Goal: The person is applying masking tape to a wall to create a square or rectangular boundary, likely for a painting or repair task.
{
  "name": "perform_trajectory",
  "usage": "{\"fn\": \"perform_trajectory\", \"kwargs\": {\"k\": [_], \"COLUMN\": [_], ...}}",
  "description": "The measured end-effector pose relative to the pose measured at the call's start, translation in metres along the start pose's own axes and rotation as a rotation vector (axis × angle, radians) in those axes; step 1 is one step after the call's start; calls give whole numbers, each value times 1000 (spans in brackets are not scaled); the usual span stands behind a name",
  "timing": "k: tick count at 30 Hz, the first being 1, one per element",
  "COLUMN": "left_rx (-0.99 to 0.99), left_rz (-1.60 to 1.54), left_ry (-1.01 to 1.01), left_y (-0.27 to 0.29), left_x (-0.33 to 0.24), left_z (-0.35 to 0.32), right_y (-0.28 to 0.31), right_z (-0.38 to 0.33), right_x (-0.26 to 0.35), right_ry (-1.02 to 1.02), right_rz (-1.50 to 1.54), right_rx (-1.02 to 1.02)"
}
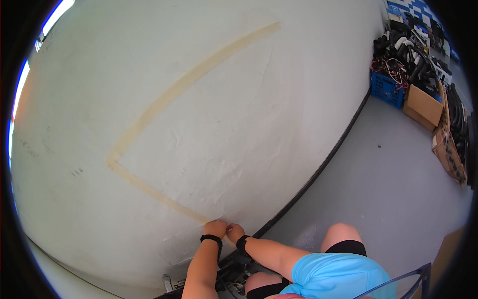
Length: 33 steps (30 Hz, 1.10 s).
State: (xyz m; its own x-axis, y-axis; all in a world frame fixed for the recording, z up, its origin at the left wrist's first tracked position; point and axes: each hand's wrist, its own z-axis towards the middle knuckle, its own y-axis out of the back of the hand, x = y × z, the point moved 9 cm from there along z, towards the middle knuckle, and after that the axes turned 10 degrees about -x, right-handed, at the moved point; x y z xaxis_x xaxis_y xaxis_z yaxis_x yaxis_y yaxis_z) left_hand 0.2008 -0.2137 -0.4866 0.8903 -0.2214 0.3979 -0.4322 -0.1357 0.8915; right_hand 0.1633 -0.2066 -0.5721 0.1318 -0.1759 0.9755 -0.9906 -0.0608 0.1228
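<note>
A strip of beige masking tape [162,198] runs down the white wall [224,134] to my hands, low on the wall. My left hand [215,228] is closed, its curled fingers against the wall where the strip meets them. Right beside it, nearly touching, my right hand [235,232] is closed in a pinch at the tape. A short piece of the strip shows just below both hands; the fingertips themselves are mostly hidden. Higher up, a longer tape strip [194,74] crosses the wall and meets the lower strip in a corner at the left. Each wrist wears a black band.
A dark baseboard [318,172] divides the wall from the grey floor [358,184]. Dark equipment with metal parts [234,274] sits by my legs, below the hands. At the far right stand a blue crate [387,89] of cables and cardboard boxes [423,107] with black parts.
</note>
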Motion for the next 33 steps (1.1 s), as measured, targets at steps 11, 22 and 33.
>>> {"fn": "perform_trajectory", "kwargs": {"k": [11,22,33], "left_rx": [-18,-100,-161], "left_rz": [8,4,-98], "left_ry": [76,56,-183], "left_y": [-1,3,17], "left_x": [-5,-1,-11], "left_z": [-8,8,-8], "right_y": [-23,-19,114], "right_z": [-3,-19,-5], "right_x": [-38,-84,-198], "right_ry": [-313,504,-597], "right_rz": [87,-871,303], "right_rx": [132,518,17]}}
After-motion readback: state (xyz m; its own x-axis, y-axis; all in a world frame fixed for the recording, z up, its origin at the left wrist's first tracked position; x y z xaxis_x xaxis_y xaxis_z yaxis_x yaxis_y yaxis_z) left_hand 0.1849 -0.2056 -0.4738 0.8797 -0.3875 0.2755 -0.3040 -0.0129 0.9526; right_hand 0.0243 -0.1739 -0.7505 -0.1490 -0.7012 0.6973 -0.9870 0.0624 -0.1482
